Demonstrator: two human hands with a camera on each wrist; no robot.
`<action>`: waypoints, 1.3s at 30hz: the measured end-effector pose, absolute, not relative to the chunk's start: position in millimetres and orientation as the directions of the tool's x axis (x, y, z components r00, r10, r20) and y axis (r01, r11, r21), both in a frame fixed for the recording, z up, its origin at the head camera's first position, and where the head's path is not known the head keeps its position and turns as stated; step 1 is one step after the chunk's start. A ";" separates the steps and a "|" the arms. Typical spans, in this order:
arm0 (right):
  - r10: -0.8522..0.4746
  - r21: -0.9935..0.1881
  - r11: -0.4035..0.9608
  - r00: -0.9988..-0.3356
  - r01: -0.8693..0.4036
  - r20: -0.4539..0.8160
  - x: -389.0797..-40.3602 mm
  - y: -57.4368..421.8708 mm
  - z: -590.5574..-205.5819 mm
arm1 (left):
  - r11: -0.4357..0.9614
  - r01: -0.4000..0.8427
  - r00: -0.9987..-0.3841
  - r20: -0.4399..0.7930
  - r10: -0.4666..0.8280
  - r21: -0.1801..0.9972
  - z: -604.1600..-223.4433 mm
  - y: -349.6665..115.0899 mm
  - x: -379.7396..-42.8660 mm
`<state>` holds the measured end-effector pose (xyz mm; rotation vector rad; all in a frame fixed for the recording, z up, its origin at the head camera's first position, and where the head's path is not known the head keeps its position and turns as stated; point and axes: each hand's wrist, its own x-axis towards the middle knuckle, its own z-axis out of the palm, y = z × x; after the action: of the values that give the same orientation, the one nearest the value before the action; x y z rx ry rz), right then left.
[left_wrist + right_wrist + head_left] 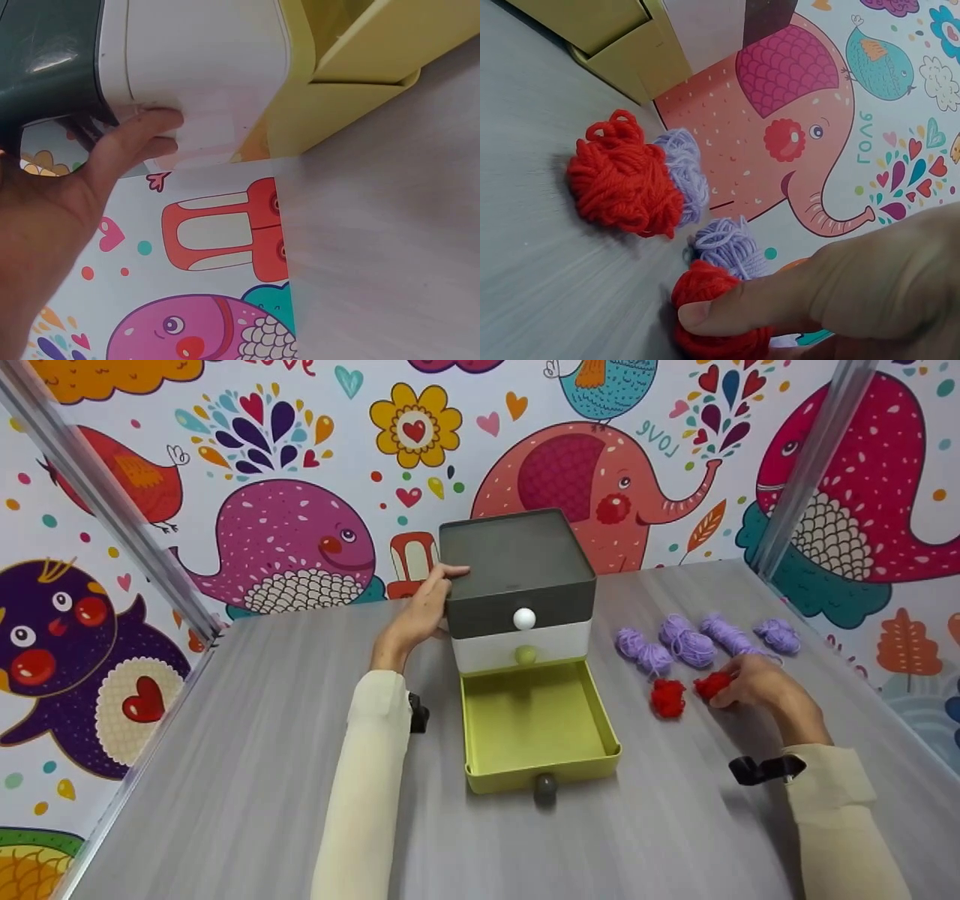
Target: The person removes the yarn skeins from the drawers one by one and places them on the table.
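A small three-drawer chest (517, 585) stands on the table, dark grey on top, white in the middle, green below. Its green bottom drawer (536, 720) is pulled out and holds nothing. My left hand (424, 604) rests against the chest's left side, one finger over the top edge; in the left wrist view its fingertips (161, 120) touch the white side. With thumb and fingers my right hand (765, 690) grips a red yarn ball (716, 311) on the right of the table. Another red yarn ball (667, 698) lies just left of it.
Several lilac yarn bundles (687, 641) lie in a row behind the red ones. A wall with cartoon animals (292, 540) closes off the back, and metal posts (814, 472) stand at both rear corners. A dark round knob (546, 789) sticks out from the drawer front.
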<state>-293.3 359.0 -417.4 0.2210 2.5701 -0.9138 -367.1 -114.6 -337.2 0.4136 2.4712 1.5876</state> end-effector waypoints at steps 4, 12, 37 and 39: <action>0.004 -0.565 0.775 -0.896 0.283 -0.444 -291.8 358.0 -416.5 | 0.386 0.133 -0.947 0.001 0.323 0.913 -337.6 -114.3 -367.1; -0.018 -0.570 0.780 -0.900 0.260 -0.435 -290.4 358.6 -414.2 | 0.379 0.130 -0.947 0.001 0.321 0.916 -337.4 -114.7 -367.0; -0.015 -0.480 0.862 -0.936 0.166 -0.351 -277.2 328.4 -374.6 | 0.390 0.143 -0.949 0.015 0.315 0.910 -337.9 -114.0 -366.3; -0.020 -0.487 0.860 -0.943 0.154 -0.333 -274.8 323.2 -371.5 | 0.384 0.139 -0.949 0.011 0.315 0.913 -338.1 -114.0 -366.5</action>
<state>-274.8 323.2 -371.5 0.1001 2.7057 -0.7472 -366.5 -114.0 -338.1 0.4092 2.4733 1.6062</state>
